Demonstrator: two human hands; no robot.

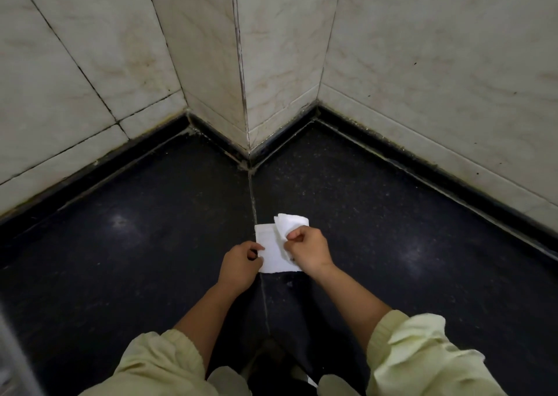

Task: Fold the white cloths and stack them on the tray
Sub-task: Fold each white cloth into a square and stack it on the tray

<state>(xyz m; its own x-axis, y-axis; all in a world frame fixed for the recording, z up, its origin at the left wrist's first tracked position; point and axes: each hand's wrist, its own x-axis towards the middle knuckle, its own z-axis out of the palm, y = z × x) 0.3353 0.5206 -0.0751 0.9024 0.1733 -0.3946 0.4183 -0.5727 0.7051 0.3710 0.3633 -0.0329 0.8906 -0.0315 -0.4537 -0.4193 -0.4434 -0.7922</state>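
Both hands were on one white cloth point(273, 252), and it lay flat on the dark counter point(151, 229), straddling the pale seam point(253, 196) that ran back to the corner. The left hand point(240, 264) pinched the cloth's left edge, thumb and forefinger pressed together on it, the other fingers curled under. The right hand point(308, 249) had the right side: thumb and fingertips nipped together on a flap that was lifted and doubled over, crumpled, just beyond the knuckles. Between the two grips the cloth was smooth and roughly rectangular; its near edge sat just short of the wrists.

Pale yellow sleeves point(419, 353) were pushed up both forearms, bunched near the bottom of the view. Beyond the grip the counter stretched bare to the tiled wall point(422, 63), where a column of cream tiles jutted out to meet the seam. A dark raised lip point(422, 166) ran along the foot of the tiles on both sides.

As for containers: at the far left lower edge, well away from the left hand, there was a grey blurred shape point(13, 365); whether it was a tray, and what it held, couldn't be told. Down between the forearms, near the body, sat something pale and rounded point(226, 380), too dim to name.
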